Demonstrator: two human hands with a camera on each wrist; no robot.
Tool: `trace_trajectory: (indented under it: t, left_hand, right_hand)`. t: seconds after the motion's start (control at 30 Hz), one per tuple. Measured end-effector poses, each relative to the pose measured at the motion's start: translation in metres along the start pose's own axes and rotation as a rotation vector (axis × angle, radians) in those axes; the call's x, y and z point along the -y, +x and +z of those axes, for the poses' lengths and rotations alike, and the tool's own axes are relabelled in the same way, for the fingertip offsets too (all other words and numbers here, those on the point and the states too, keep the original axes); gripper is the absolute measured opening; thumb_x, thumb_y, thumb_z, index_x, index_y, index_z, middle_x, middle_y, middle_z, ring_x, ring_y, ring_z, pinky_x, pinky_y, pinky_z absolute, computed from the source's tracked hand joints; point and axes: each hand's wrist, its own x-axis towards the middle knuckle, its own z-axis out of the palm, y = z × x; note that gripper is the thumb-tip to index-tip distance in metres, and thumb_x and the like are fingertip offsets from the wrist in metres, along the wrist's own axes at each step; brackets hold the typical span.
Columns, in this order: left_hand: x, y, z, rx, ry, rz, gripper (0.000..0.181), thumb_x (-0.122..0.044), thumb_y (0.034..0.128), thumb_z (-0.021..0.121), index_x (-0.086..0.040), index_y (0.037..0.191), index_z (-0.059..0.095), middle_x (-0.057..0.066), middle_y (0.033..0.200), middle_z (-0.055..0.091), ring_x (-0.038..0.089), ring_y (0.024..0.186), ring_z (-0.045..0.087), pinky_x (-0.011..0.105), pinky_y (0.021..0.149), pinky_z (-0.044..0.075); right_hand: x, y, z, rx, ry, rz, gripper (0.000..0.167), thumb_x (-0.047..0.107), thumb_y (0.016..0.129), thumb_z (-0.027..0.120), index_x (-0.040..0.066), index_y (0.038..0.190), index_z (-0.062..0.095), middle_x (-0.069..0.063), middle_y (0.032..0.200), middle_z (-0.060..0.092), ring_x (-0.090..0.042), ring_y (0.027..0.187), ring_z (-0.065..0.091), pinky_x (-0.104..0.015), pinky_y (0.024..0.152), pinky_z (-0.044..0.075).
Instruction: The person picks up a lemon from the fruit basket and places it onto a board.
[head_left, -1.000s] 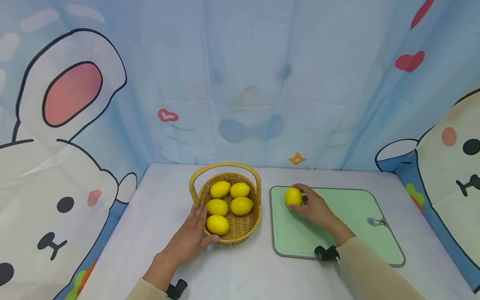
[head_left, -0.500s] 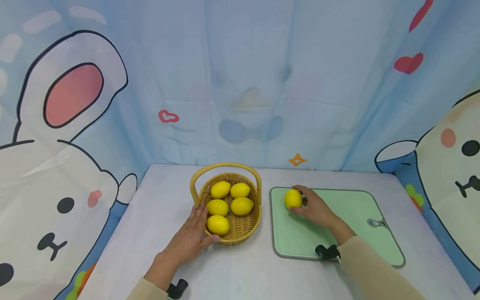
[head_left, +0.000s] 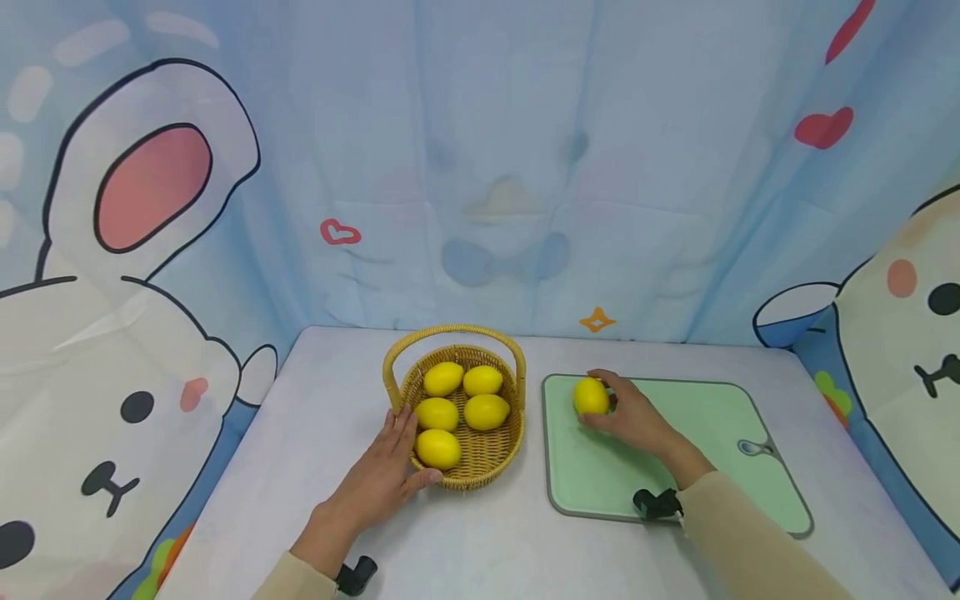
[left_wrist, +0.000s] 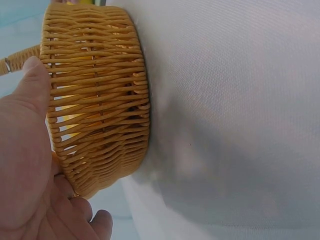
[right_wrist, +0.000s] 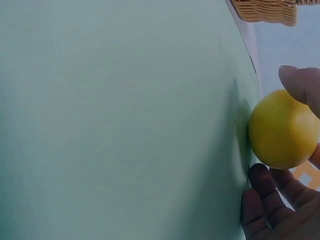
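Holding a lemon (head_left: 592,397) in the right hand (head_left: 637,422), with thumb and fingers curved about its sides, to the right of the basket (head_left: 483,454), at the end of the green board (head_left: 675,475) facing it; hard to tell whether resting on the board or barely above. Bracing the basket from its left and near side with the left hand (head_left: 381,479), opened wide, fingers extended along the rim, thumb well apart. Best to pinch only firmly enough to stop the round fruit rolling, and to press the rim lightly, so as not to tip the basket or unsettle the five other lemons (head_left: 486,412) inside. Worth minding, too, the arched handle (head_left: 453,332) above the basket, likely to catch a wrist.
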Motion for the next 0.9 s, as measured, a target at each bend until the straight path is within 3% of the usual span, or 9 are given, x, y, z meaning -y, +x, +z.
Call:
trace_trajectory:
  t: [0.47, 0.9]
  left_hand:
    - [-0.0002, 0.0009, 0.0002, 0.005, -0.003, -0.006, 0.096, -0.057, 0.1035, 0.058, -0.001, 0.168, 0.015, 0.015, 0.178, 0.004, 0.035, 0.165, 0.002, 0.053, 0.131, 0.021]
    - [0.0004, 0.0017, 0.0011, 0.004, -0.008, -0.006, 0.096, -0.057, 0.1035, 0.059, -0.002, 0.169, 0.014, 0.014, 0.178, 0.004, 0.035, 0.165, 0.001, 0.053, 0.131, 0.021]
  right_hand:
    - [-0.005, -0.0005, 0.0011, -0.015, -0.003, 0.028, 0.082, 0.041, 0.09, 0.085, 0.002, 0.151, 0.045, -0.025, 0.142, 0.057, -0.039, 0.117, 0.061, -0.05, 0.092, 0.056]
    - [-0.0043, -0.0022, -0.0022, -0.024, -0.004, 0.04, 0.089, 0.044, 0.089, 0.085, 0.002, 0.154, 0.041, -0.028, 0.142, 0.051, -0.039, 0.115, 0.059, -0.049, 0.091, 0.055]
